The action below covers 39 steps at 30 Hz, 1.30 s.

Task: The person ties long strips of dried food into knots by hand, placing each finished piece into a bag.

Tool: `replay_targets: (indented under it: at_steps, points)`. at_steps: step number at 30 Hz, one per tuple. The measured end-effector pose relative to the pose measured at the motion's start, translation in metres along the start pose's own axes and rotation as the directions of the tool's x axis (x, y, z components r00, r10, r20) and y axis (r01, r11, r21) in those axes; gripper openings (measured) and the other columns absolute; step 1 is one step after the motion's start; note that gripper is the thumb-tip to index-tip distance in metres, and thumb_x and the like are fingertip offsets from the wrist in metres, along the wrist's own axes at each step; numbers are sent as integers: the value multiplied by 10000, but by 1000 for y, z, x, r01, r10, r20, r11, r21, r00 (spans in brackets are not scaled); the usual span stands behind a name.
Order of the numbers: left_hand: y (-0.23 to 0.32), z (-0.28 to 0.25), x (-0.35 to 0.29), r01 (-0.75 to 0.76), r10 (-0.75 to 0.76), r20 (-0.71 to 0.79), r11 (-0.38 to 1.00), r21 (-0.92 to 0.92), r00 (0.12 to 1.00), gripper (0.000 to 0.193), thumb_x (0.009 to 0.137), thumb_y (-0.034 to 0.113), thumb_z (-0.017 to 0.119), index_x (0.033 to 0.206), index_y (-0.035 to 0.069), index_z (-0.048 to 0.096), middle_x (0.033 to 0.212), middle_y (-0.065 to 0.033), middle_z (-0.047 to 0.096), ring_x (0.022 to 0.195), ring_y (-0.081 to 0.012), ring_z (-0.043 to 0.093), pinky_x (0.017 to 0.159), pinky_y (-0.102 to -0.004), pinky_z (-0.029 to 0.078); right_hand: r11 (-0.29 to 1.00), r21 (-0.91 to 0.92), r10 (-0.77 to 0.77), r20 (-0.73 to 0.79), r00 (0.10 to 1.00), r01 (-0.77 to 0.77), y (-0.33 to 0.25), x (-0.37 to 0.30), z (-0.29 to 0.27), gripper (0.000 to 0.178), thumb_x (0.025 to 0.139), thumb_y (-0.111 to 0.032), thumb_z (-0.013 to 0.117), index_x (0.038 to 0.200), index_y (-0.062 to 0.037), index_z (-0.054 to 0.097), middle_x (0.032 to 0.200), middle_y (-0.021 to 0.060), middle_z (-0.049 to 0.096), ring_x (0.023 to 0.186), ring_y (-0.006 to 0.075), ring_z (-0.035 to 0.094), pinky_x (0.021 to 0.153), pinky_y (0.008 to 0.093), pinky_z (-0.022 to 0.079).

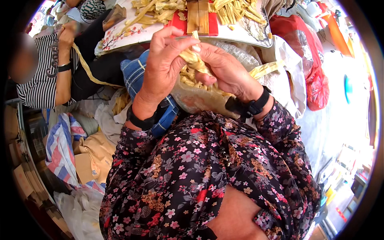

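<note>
In front of my chest, my left hand (161, 66) and my right hand (228, 72) pinch a folded, pale yellow dried strip (193, 59) between them. It looks like a husk or leaf; I cannot tell which. Its short tip sticks up between my thumbs and fingers. Directly below my hands, a plastic bag (200, 100) on my lap holds several yellow pieces. Another flat yellow strip (267, 69) lies to the right of my right wrist.
A small table (114, 40) ahead carries heaps of yellow strips (236, 10), a wooden block (198, 18) and a red sheet (179, 23). At the left, a person in a striped shirt (44, 80) holds a long strip (86, 68). Red plastic bags (298, 44) hang at right.
</note>
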State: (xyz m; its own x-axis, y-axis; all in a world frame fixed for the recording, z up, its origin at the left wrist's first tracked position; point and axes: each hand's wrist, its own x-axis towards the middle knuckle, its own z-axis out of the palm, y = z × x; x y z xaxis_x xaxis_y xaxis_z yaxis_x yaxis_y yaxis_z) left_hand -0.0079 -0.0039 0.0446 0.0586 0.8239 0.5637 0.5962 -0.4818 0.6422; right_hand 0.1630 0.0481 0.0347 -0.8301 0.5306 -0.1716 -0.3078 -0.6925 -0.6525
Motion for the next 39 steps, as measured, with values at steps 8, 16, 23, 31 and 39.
replay_targets:
  at_steps: [8,16,23,31,39]
  points:
    - [-7,8,-9,79,-58,141,985,-153,988,281,900,22,571,1177,61,598,1065,-116,609,966,-278,604,835,-310,480,997,11,81,58,995,-82,7,2,-20,258,1008,-314,527,1039,-71,608,853,6,584,532,60,465,453,178,344]
    - [-26,18,-24,331,-264,212,848,-413,941,144,937,55,597,1070,6,576,1016,-41,621,878,-127,593,770,-259,474,344,-894,-476,97,874,287,5,-12,-17,290,948,-284,624,964,4,656,703,80,599,665,164,598,589,338,465]
    - [-14,25,-14,397,-337,216,700,-593,916,157,925,64,634,1063,3,589,973,-1,595,872,-67,557,764,-203,465,674,-635,-451,51,891,378,0,-13,-22,206,914,-175,688,1006,9,705,794,-16,659,685,40,548,579,209,445]
    - [-6,28,-20,301,-372,-74,839,-454,925,162,906,38,659,1053,-30,656,901,-16,678,818,-83,622,729,-213,502,694,-657,-389,3,921,295,0,-16,-20,266,947,-243,646,1110,-40,705,721,-31,601,569,21,459,488,171,350]
    - [16,28,-21,278,-400,-99,774,-569,911,243,835,-10,723,1069,-31,660,979,-41,667,868,-102,631,763,-227,515,991,-82,121,159,980,-109,-16,-17,-45,305,966,-276,612,1148,-42,683,679,-32,538,545,40,433,476,190,336]
